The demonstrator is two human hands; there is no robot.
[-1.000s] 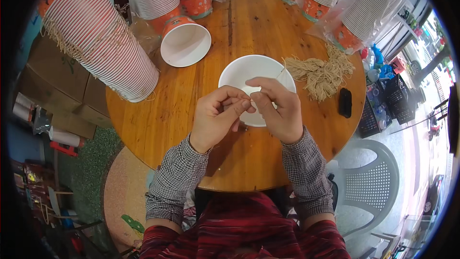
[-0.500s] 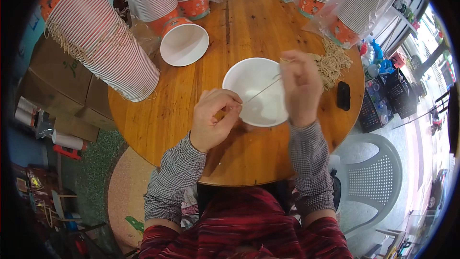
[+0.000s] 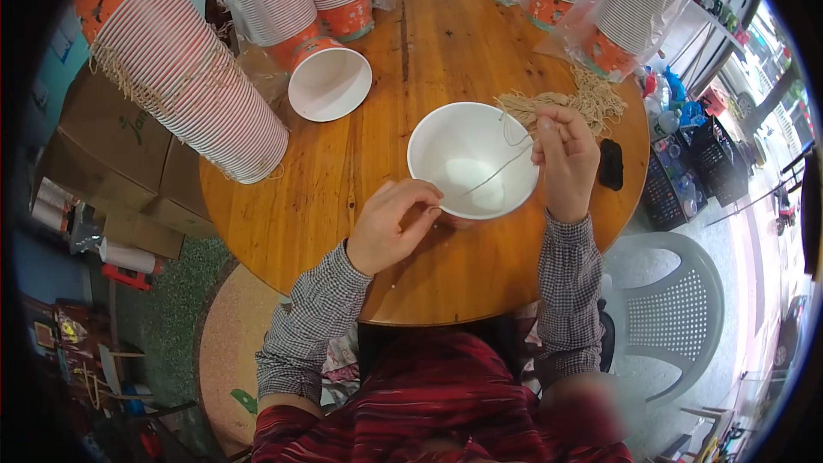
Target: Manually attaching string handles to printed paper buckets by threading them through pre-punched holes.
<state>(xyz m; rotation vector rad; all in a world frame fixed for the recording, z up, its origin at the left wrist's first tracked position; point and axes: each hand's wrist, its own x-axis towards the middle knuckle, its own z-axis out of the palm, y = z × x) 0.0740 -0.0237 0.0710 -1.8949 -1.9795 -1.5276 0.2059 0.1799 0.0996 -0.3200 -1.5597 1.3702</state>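
Note:
A white paper bowl stands upright on the round wooden table. A thin length of beige string stretches across the bowl between my two hands. My left hand pinches one end of the string at the bowl's near left rim. My right hand pinches the other end at the bowl's right rim, beside a loose bundle of the same string.
Tall stacks of orange-based paper bowls lie on their sides along the table's back and left, some in clear bags. One white bowl lies tipped. A black phone-like object lies near the right edge. A white plastic chair stands right.
My hands were together over the bowl's near rim; they have drawn apart, the right hand moving right and away, pulling the string taut across the bowl.

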